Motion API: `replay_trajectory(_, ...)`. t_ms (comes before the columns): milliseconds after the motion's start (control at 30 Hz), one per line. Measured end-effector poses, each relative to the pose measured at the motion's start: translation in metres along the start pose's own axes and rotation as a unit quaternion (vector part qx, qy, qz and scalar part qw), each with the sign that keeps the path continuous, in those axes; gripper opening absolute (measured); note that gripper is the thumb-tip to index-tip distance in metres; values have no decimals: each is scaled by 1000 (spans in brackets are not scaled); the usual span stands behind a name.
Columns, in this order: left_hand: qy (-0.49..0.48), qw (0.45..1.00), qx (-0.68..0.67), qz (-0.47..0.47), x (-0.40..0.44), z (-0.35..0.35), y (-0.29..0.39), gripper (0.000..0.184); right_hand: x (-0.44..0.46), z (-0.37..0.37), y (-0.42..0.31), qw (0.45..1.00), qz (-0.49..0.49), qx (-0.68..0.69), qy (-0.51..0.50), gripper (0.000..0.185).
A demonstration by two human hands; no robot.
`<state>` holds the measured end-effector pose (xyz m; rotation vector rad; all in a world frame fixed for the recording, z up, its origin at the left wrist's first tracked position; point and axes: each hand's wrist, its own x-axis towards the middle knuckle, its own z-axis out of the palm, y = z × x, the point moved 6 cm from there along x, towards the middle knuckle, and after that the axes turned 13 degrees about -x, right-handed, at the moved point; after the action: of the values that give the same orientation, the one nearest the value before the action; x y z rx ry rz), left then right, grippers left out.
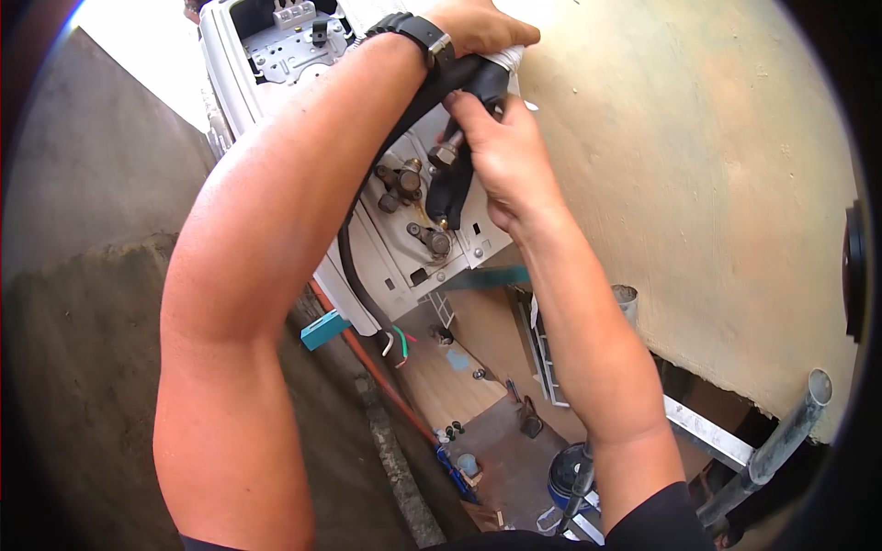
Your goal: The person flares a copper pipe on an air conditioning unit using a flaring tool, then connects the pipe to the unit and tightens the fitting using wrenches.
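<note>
My left hand [482, 29], with a black watch on its wrist, reaches over the top of a white metal unit, at a black-wrapped pipe bundle with white tape [505, 59]. My right hand [491, 138] is closed around the black insulated pipe [482, 83] just below. A metal flare nut [444, 155] hangs beside my right fingers. Two brass-and-steel valves, the upper valve [404, 182] and the lower valve [430, 241], stick out of the unit's side panel [386, 266]. A black cable [349, 262] runs down to loose white, green and red wire ends [401, 342].
The unit's open compartment [289, 55] shows at the top left. A beige wall [717, 202] stands on the right and a grey wall [83, 275] on the left. Metal scaffold pipes [816, 390] cross the lower right. Far below lies a floor with a dark blue drum [570, 473].
</note>
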<state>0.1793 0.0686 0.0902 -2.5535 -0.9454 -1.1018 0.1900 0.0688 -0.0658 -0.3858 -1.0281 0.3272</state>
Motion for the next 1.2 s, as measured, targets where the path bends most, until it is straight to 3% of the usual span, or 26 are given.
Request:
replay_trajectory(67, -15, 1000, -6, 27, -1, -5, 0, 62, 7, 8, -5, 977, -41, -208, 6, 41)
replay_trajectory(100, -19, 1000, -2, -23, -8, -10, 3, 62, 10, 11, -16, 955, -45, -292, 2, 53)
replay_trajectory(133, -17, 1000, -4, -22, -6, -12, 3, 62, 12, 11, -20, 955, -46, -293, 1, 53)
replay_trajectory(200, -9, 998, 66, 1, -2, -18, 8, 60, 17, 14, -27, 899, -63, -432, -36, 60)
replay_trajectory(267, -37, 997, 62, 26, -2, -14, 10, 59, 15, 10, -28, 898, -44, -432, -68, 59)
replay_trajectory(400, 5, 996, 78, 31, 16, -14, 3, 57, 25, 13, -23, 888, -51, -454, -47, 53)
replay_trajectory(700, 5, 999, 40, -18, 26, -14, 0, 59, 31, 12, -21, 891, -52, -451, -23, 55)
replay_trajectory(767, 16, 999, 49, -4, 27, -11, 2, 59, 28, 9, -11, 978, 35, -177, -100, 57)
replay_trajectory(800, 29, 998, 60, 4, 25, -12, 3, 60, 28, 3, -12, 978, 35, -178, -97, 57)
replay_trajectory(867, -5, 999, 29, -19, 27, -11, -1, 61, 20, 6, -5, 968, 122, 83, -204, 62)
replay_trajectory(933, -5, 1000, 11, -11, 24, -12, 0, 62, 11, 7, -3, 975, 113, 68, -180, 58)
replay_trajectory(1000, -17, 1000, 7, -5, 21, -12, 0, 58, 8, -2, -4, 985, 21, -169, -2, 57)
replay_trajectory(1033, -21, 1000, -4, -14, 21, -11, 0, 59, 1, -9, -24, 923, -126, -339, 130, 58)
replay_trajectory(1067, -25, 999, -15, -22, 21, -10, 1, 60, 0, -16, -26, 922, -125, -341, 132, 58)
replay_trajectory(1133, -2, 998, -33, -46, 19, -5, 1, 65, -2, -20, -31, 930, -11, -366, -34, 72)
replay_trajectory(1200, 29, 998, -27, -46, 17, -2, 2, 68, -6, -24, -30, 936, 16, -345, -67, 68)
